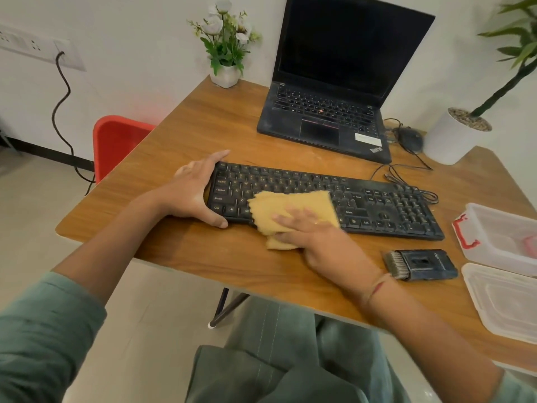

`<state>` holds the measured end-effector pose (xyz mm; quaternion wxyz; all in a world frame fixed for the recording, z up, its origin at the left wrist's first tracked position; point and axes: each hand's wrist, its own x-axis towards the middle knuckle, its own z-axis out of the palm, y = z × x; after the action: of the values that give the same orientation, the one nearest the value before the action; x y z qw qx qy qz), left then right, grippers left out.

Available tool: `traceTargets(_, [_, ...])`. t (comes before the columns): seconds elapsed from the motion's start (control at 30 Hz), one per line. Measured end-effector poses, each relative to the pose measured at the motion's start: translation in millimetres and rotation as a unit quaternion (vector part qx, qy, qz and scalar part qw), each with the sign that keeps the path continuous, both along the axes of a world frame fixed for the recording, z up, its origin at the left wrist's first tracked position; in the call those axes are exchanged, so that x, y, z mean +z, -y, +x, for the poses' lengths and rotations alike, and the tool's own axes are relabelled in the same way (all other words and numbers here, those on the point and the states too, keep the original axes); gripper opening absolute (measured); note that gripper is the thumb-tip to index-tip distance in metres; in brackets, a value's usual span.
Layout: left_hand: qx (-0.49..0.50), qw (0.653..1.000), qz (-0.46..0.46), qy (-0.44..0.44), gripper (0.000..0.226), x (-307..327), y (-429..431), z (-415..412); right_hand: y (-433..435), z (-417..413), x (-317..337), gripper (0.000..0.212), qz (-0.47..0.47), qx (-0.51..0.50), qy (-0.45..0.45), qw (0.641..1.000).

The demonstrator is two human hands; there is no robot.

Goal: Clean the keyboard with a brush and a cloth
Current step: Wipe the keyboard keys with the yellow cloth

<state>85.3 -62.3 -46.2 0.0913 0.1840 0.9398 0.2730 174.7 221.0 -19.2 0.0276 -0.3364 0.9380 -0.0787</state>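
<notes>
A black keyboard (377,205) lies across the middle of the wooden table (203,123). My left hand (191,193) grips its left end, thumb on the near edge and fingers over the far corner. A yellow cloth (290,205) covers the keys left of centre. My right hand (313,237) presses on the cloth with straight fingers, while its thumb pinches the cloth's near fold at the keyboard's front edge. A dark cleaning brush (421,264) with grey bristles lies on the table, right of my right wrist.
An open black laptop (328,112) stands behind the keyboard, with a mouse (411,138) and cables to its right. A flower pot (225,74) sits at the back, a white planter (453,138) at the right. A clear plastic box (499,234) and its lid (502,303) lie at the right edge. A red chair (116,141) stands left.
</notes>
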Motion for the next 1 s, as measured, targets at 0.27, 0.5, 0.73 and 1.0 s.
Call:
traceTargets(0.27, [-0.003, 1.000, 0.006, -0.001, 0.142, 2, 0, 2, -78, -19, 52, 0.043, -0.210, -0.265, -0.097, 0.936])
traceTargets(0.5, [-0.007, 1.000, -0.005, -0.004, 0.147, 0, 1, 2, -38, -31, 8, 0.050, -0.117, -0.390, -0.058, 0.911])
traceTargets(0.73, [-0.002, 1.000, -0.003, -0.006, 0.144, 1, -2, 2, 27, -8, -4, 0.056, -0.056, -0.159, 0.019, 0.985])
traceTargets(1.0, [-0.003, 1.000, 0.003, -0.016, 0.143, -1, -3, 1, -55, -34, 3, 0.053, -0.016, -0.360, 0.022, 0.933])
